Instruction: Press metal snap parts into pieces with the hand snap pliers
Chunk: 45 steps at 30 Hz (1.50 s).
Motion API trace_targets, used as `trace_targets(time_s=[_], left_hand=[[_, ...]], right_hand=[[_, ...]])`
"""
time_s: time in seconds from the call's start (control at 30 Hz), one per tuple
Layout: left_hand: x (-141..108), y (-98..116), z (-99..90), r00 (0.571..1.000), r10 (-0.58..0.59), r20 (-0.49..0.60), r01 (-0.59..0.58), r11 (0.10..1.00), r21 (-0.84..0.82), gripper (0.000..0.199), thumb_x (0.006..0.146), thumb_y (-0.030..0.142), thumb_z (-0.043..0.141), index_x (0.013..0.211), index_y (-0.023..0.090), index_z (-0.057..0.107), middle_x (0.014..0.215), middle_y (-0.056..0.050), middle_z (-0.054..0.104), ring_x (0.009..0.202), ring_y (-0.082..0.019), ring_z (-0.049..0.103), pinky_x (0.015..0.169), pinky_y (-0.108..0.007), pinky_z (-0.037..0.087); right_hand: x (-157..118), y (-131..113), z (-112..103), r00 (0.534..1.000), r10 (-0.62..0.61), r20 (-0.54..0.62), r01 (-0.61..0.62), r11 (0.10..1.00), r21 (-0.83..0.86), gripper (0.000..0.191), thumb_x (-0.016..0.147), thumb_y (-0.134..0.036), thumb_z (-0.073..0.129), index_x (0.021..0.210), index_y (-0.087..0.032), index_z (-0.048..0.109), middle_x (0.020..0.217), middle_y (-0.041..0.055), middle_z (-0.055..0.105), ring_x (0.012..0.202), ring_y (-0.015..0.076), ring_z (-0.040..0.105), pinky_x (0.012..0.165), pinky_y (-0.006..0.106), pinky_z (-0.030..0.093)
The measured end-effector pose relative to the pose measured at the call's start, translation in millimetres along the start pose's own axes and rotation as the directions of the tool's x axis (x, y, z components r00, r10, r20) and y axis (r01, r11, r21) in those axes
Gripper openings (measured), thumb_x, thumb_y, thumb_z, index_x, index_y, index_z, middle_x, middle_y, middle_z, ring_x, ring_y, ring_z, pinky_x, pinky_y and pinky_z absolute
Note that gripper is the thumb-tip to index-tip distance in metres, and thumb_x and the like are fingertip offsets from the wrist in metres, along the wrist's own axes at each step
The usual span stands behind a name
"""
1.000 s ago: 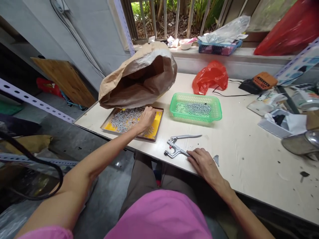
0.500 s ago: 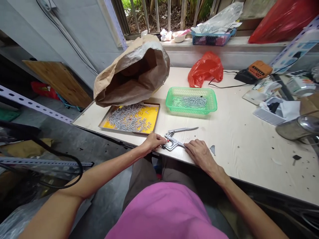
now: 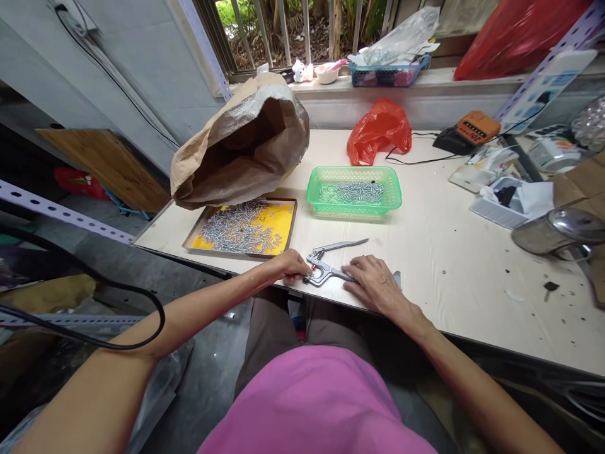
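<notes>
Metal hand pliers (image 3: 326, 272) lie near the table's front edge, their handles spread apart. My left hand (image 3: 293, 266) is closed at the jaw end, beside a small red part; what its fingers pinch is too small to make out. Over the end of the lower handle rests my right hand (image 3: 373, 280), its fingers loosely spread. Behind my left hand a shallow yellow-bottomed tray (image 3: 284, 227) holds many small metal pieces. A green plastic basket (image 3: 352, 207) with similar pieces stands beyond the pliers. A small grey piece (image 3: 397, 279) shows beside my right hand.
A large open paper bag (image 3: 241, 145) leans over the tray's back edge. Behind the basket lies a red plastic bag (image 3: 380, 132). To the right are an orange and black charger (image 3: 466, 132), a white box (image 3: 501, 202) and a metal pot (image 3: 558, 230).
The whole view has shifted slightly. My right hand has moved a little with its fingers more spread, now near the grey piece. My left hand remains by the jaws.
</notes>
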State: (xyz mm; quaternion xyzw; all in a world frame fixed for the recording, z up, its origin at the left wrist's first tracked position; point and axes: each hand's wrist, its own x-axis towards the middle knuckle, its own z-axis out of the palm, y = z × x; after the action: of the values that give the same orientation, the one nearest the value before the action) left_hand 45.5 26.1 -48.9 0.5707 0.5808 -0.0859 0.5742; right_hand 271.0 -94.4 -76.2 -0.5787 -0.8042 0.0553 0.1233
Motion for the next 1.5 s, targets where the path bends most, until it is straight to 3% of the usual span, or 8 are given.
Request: trace_targets(time_s=[0.23, 0.63, 0.73, 0.8, 0.9, 1.0, 1.13, 1.5], left_hand=[[-2.8, 1.1, 2.4, 0.999, -0.017, -0.048, 0.018, 0.999, 0.029, 0.027, 0.067, 0.033, 0.079, 0.061, 0.012, 0.063, 0.037, 0.006, 0.044, 0.033, -0.004, 0.034, 0.038, -0.020, 0.026], [-16.4, 4.1, 9.2, 0.992, -0.017, -0.125, 0.031, 0.993, 0.110, 0.031, 0.083, 0.031, 0.064, 0.058, 0.014, 0.058, 0.038, 0.005, 0.044, 0.035, -0.007, 0.038, 0.043, -0.022, 0.033], [-19.1, -2.7, 16.1, 0.936, 0.215, -0.278, -0.096, 0.918, 0.385, 0.029, 0.085, 0.034, 0.060, 0.066, 0.013, 0.064, 0.054, -0.001, 0.056, 0.053, -0.012, 0.053, 0.056, -0.024, 0.042], [-18.6, -4.4, 24.3, 0.802, 0.502, -0.324, -0.225, 0.756, 0.615, 0.020, 0.086, 0.032, 0.060, 0.082, 0.014, 0.068, 0.079, -0.006, 0.064, 0.078, -0.018, 0.059, 0.071, -0.028, 0.046], [-10.0, 3.4, 36.9, 0.625, 0.775, -0.094, -0.404, 0.424, 0.810, 0.031, 0.083, 0.032, 0.066, 0.109, 0.014, 0.062, 0.112, -0.011, 0.060, 0.108, -0.025, 0.052, 0.090, -0.034, 0.044], [6.1, 19.8, 42.2, 0.553, 0.820, 0.148, -0.535, 0.214, 0.817, 0.053, 0.080, 0.036, 0.070, 0.124, 0.014, 0.051, 0.126, -0.013, 0.054, 0.116, -0.026, 0.047, 0.096, -0.037, 0.040], [22.2, 37.3, 38.7, 0.577, 0.762, 0.294, -0.571, 0.119, 0.812, 0.063, 0.079, 0.046, 0.069, 0.129, 0.014, 0.047, 0.121, -0.014, 0.056, 0.106, -0.026, 0.049, 0.090, -0.036, 0.041], [33.5, 41.1, 48.4, 0.566, 0.778, 0.272, -0.579, 0.140, 0.803, 0.028, 0.089, 0.042, 0.059, 0.098, 0.016, 0.065, 0.095, -0.007, 0.060, 0.094, -0.021, 0.051, 0.076, -0.030, 0.041]], right_hand=[[35.4, 36.9, -6.6, 0.975, 0.013, 0.222, -0.004, 0.999, -0.041, 0.106, 0.066, -0.076, 0.061, 0.146, -0.012, 0.032, 0.148, 0.0248, 0.032, 0.137, 0.0427, 0.024, 0.103, 0.058, 0.027], [32.1, 23.5, -6.5, 0.987, 0.022, 0.159, -0.020, 1.000, -0.017, 0.075, 0.078, -0.048, 0.067, 0.141, -0.018, 0.039, 0.117, 0.0145, 0.061, 0.107, 0.0316, 0.052, 0.097, 0.050, 0.030], [28.2, 19.6, -4.9, 0.990, 0.010, 0.142, -0.014, 0.999, 0.029, 0.064, 0.080, -0.039, 0.066, 0.136, -0.019, 0.043, 0.114, 0.0122, 0.063, 0.104, 0.0284, 0.054, 0.092, 0.042, 0.034], [25.9, 16.5, -2.8, 0.993, -0.002, 0.118, -0.005, 0.998, 0.058, 0.057, 0.081, -0.034, 0.064, 0.133, -0.019, 0.045, 0.114, 0.0112, 0.063, 0.103, 0.0269, 0.054, 0.088, 0.039, 0.036], [22.5, 13.1, 0.8, 0.997, -0.019, 0.077, 0.013, 0.997, 0.080, 0.052, 0.083, -0.030, 0.062, 0.131, -0.018, 0.045, 0.114, 0.0102, 0.063, 0.100, 0.0258, 0.054, 0.086, 0.037, 0.039], [19.1, 12.9, -0.2, 0.998, 0.002, 0.062, -0.007, 0.997, 0.078, 0.060, 0.082, -0.031, 0.062, 0.136, -0.016, 0.040, 0.119, 0.0118, 0.061, 0.102, 0.0267, 0.053, 0.086, 0.038, 0.041], [13.7, 17.1, -10.2, 0.982, 0.135, 0.132, -0.135, 0.991, -0.009, 0.081, 0.073, -0.044, 0.073, 0.138, -0.011, 0.038, 0.119, 0.0179, 0.058, 0.105, 0.0321, 0.052, 0.082, 0.041, 0.045], [13.1, 19.8, -12.1, 0.980, 0.105, 0.167, -0.111, 0.993, 0.027, 0.015, 0.092, -0.028, 0.054, 0.088, -0.018, 0.065, 0.089, 0.0079, 0.061, 0.089, 0.0199, 0.056, 0.077, 0.030, 0.043]])
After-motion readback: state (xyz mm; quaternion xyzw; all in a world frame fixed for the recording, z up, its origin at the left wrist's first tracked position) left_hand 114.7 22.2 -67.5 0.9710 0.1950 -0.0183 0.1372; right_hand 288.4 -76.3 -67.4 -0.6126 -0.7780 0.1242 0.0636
